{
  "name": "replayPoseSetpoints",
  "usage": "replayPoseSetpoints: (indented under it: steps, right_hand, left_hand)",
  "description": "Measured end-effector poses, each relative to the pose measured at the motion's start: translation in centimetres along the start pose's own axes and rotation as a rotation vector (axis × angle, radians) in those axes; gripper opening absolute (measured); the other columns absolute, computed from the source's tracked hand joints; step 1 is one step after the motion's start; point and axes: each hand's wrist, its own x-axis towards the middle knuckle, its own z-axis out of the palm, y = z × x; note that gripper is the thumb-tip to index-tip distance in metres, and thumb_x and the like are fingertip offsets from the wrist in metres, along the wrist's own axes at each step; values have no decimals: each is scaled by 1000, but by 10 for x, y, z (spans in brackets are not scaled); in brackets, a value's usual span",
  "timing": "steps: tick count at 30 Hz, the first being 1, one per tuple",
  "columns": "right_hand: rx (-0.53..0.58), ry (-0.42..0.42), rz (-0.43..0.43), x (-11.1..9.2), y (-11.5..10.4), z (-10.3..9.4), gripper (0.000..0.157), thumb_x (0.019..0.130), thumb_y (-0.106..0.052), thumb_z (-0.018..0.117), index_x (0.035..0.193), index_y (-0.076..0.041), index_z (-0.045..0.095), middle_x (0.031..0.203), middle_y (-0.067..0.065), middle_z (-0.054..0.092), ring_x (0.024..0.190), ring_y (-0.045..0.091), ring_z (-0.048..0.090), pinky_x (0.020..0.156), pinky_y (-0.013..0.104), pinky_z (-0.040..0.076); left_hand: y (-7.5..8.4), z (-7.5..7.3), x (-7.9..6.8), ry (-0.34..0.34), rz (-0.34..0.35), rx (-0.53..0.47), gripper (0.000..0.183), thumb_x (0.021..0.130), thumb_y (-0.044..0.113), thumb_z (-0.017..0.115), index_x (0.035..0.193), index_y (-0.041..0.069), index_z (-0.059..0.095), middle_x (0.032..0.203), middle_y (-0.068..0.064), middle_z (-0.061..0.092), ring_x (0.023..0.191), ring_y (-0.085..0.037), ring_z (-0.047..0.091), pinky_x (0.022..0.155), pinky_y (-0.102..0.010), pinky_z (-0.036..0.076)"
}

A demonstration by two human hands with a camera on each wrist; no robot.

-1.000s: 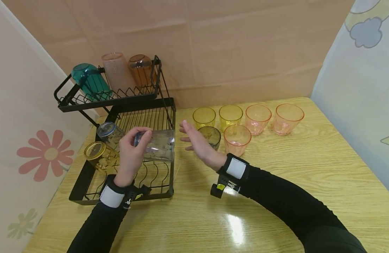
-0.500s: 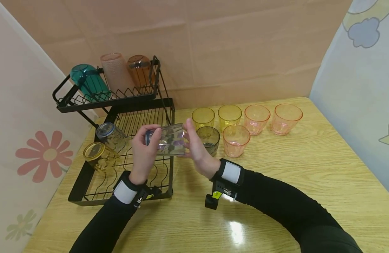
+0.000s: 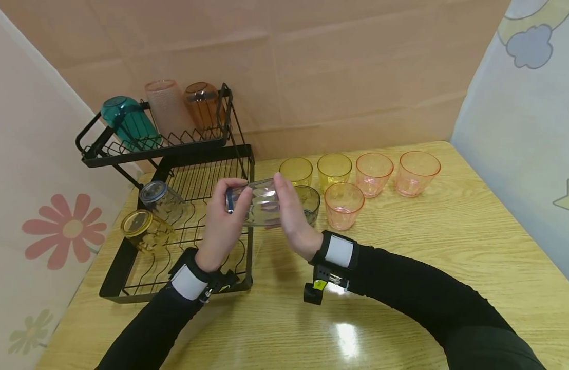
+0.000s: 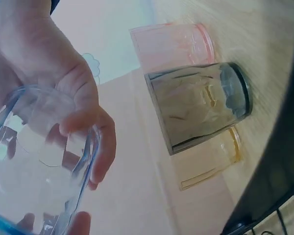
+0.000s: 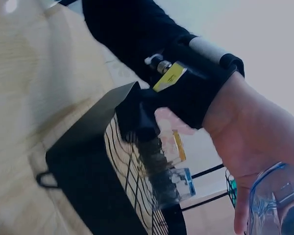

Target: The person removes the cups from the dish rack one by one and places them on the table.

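Observation:
Above the right edge of the drying rack [image 3: 249, 252], a clear drinking glass [image 3: 264, 206] with a bluish base lies sideways in the air. My left hand [image 3: 223, 221] grips it near the base, thumb on the near side. At the rim end is my right hand [image 3: 295, 218]; in the left wrist view its fingers curl round the rim. The head view hides most of those fingers behind the palm. In the right wrist view the glass [image 5: 277, 210] shows against the right palm. Just behind the right hand stands a smoky grey glass [image 3: 313, 205], partly covered by it.
Two yellow glasses [image 3: 334, 172] and several pink glasses [image 3: 343, 208] stand upright on the wooden table [image 3: 428, 257]. A blue-tinted glass [image 3: 160, 198] and a yellow glass [image 3: 143, 228] lean in the lower rack. Teal [image 3: 129, 123], pink [image 3: 169, 110] and amber [image 3: 203, 105] cups sit on its upper tier.
My left hand has lifted the glass rightward from over the rack. The right hand, apart from it a second ago, has come to the rim and now holds it.

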Motion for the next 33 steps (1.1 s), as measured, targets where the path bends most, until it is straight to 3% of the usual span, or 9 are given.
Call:
replayPoseSetpoints:
  steps: [6,9,12,16,21,24,27,30,33]
  right_hand:
    - [-65,-28,-110,2,-2,-20,41,105,-35,33,128,-3,43,113,17,51,93,30,55,68,37,53]
    - [-139,-54,-204,3,-1,-33,35,105,-26,36,128,-1,44,118,20,52,99,36,57,76,43,53]
    - [-260,-75,-274,3,-1,-48,32,104,-21,38,129,-1,45,127,21,50,110,37,53,89,48,45]
    - [-411,-97,-299,3,-7,-70,35,103,-26,41,131,-5,46,127,17,50,110,34,51,87,48,43]
    - [-600,-77,-363,6,-16,-99,42,100,-31,45,133,-7,48,123,14,50,104,30,51,78,44,44]
    - [-727,-48,-387,8,-24,-114,46,97,-37,47,133,-9,49,124,13,52,104,29,53,78,47,45]
    - [-840,-26,-414,11,-32,-128,45,96,-38,49,132,-11,51,122,13,53,104,31,54,81,51,44]
    - [-924,-2,-456,13,-40,-140,43,96,-36,50,131,-11,52,121,15,53,105,33,55,82,54,43]
    - [-990,34,-490,14,-48,-152,43,96,-34,51,132,-10,52,121,16,53,105,34,54,76,55,44]
  left_hand:
    - [3,-5,1,-213,-44,159,42,101,28,55,134,5,46,117,-14,58,90,-23,60,65,-31,53]
    - [3,-11,-1,-337,-72,318,52,99,37,56,140,8,44,113,-10,61,78,-21,59,60,-31,51]
    - [2,-18,-6,-420,-49,483,60,96,46,58,142,9,43,115,-8,62,84,-21,61,65,-35,51]
    - [-1,-31,-11,-471,9,667,67,93,53,58,141,8,46,131,-12,58,96,-25,64,64,-38,53]
    - [-9,-53,-16,-469,109,878,70,90,56,60,140,9,48,133,-18,56,79,-27,65,36,-27,30]
    - [-12,-68,-17,-427,183,1007,73,87,58,63,139,9,50,131,-19,56,91,-33,64,37,-31,39]
    - [-12,-81,-16,-383,223,1101,78,84,57,67,139,6,49,133,-22,51,115,-41,54,65,-47,54]
    - [-9,-93,-15,-343,214,1160,83,83,57,68,144,5,44,139,-25,44,126,-45,43,91,-63,42]
    - [-8,-104,-14,-288,187,1192,88,81,57,70,147,6,40,144,-27,38,131,-48,35,97,-67,34]
